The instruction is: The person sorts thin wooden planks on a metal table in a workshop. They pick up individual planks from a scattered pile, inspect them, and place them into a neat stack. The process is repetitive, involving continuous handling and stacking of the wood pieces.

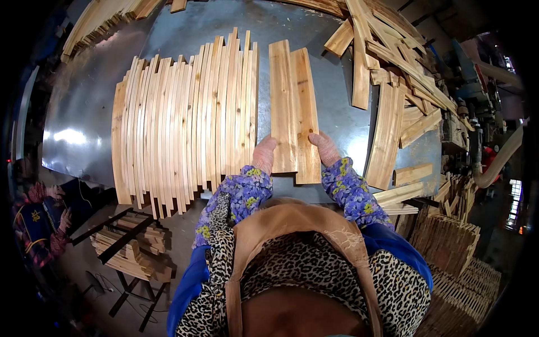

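Note:
Two flat wooden boards lie side by side in front of me, overlapping slightly: a left board [283, 101] and a right board [306, 121], the right one set a little nearer. My left hand [264, 153] grips the left board's outer edge near its close end. On the opposite side, my right hand [324, 147] has its thumb on the right board's outer edge. Most fingers of both hands are hidden under or behind the wood. Left of the boards, a long row of narrow wooden strips [185, 118] stands packed closely together on the metal table [342, 132].
A loose heap of boards [387, 129] covers the table's right side. More boards [106, 28] lie at the far left. A black stand [129, 238] bears short wood pieces below left, beside another person [45, 219]. Stacked strips [449, 247] stand at the lower right.

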`<state>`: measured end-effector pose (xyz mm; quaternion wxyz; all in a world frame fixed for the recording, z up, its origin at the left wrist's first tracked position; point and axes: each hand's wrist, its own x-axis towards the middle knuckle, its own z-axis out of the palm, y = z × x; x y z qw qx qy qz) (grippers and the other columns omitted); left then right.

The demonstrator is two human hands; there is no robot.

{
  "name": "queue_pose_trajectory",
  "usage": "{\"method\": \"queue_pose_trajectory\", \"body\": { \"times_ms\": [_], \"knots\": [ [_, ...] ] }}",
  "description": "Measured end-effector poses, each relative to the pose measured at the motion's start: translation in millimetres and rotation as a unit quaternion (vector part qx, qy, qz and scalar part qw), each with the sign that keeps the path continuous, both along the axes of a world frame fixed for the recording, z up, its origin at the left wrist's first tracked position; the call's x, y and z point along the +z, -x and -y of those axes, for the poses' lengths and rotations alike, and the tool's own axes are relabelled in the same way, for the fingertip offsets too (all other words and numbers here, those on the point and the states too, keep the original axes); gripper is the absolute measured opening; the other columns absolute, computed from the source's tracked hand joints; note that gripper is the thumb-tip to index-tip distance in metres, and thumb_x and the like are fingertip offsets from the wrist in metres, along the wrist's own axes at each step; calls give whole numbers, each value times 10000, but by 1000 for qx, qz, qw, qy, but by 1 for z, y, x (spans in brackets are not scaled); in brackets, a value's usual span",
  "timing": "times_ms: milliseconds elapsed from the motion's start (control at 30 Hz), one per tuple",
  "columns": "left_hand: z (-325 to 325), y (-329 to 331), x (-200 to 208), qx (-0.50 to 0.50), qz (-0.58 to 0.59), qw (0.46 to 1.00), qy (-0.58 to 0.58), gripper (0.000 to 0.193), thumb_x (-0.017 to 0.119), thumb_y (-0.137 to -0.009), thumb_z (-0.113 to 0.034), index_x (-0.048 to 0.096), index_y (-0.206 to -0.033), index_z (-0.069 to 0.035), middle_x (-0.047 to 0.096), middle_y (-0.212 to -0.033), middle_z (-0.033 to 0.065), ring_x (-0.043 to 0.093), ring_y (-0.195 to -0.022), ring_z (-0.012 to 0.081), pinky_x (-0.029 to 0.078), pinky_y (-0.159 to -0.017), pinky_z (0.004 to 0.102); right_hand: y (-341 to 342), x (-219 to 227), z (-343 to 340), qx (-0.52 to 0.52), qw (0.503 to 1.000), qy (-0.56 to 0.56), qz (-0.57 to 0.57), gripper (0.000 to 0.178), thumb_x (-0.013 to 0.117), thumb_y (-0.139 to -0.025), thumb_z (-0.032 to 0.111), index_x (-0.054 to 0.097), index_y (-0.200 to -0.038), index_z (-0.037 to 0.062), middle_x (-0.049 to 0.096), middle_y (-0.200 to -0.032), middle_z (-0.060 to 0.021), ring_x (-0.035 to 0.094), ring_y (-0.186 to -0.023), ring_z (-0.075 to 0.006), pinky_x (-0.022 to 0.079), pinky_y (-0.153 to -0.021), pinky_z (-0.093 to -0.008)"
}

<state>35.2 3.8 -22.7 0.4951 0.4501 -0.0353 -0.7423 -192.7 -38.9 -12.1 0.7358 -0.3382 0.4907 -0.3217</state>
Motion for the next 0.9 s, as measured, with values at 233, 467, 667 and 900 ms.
{"method": "queue_pose_trajectory", "body": {
  "times_ms": [233, 467, 667, 900],
  "knots": [
    [2, -3, -32, 32, 12, 994, -108, 415, 699, -1048, -381, 759, -1237, -16, 778, -1047, 112, 748, -867, 275, 651, -857, 462, 34, 13, -16, -56, 997, -32, -49, 572, 681, -1036, 252, 590, -1506, -62, 761, -1272, -143, 763, -1089, -246, 627, -975, -404],
    [-8, -7, 28, 78, -207, 966, 135, 1103, 651, -865, -914, 560, -1478, -1, 713, -1197, 233, 742, -871, 306, 670, -850, 563, 159, 26, -45, -74, 969, 63, -226, 556, 647, -1025, 235, 631, -1508, -41, 734, -1396, -162, 680, -1270, -283, 490, -1158, -398],
    [-8, 5, 5, 55, -144, 984, 90, 796, 940, -886, -394, 529, -1394, 59, 678, -1141, 166, 723, -886, 236, 651, -760, 417, 331, 9, -105, -301, 926, 80, -215, 613, 717, -1034, 213, 559, -1566, -47, 707, -1444, -164, 653, -1332, -282, 487, -1188, -376],
    [-25, 90, 1, 36, 316, 946, 60, 782, 816, -928, -266, 480, -1572, 25, 676, -1219, 144, 702, -901, 219, 609, -889, 408, 494, -20, -221, -555, 796, 91, -223, 494, 721, -1047, 82, 600, -1514, -23, 721, -1376, -157, 735, -1155, -258, 621, -979, -368]
  ]
}}
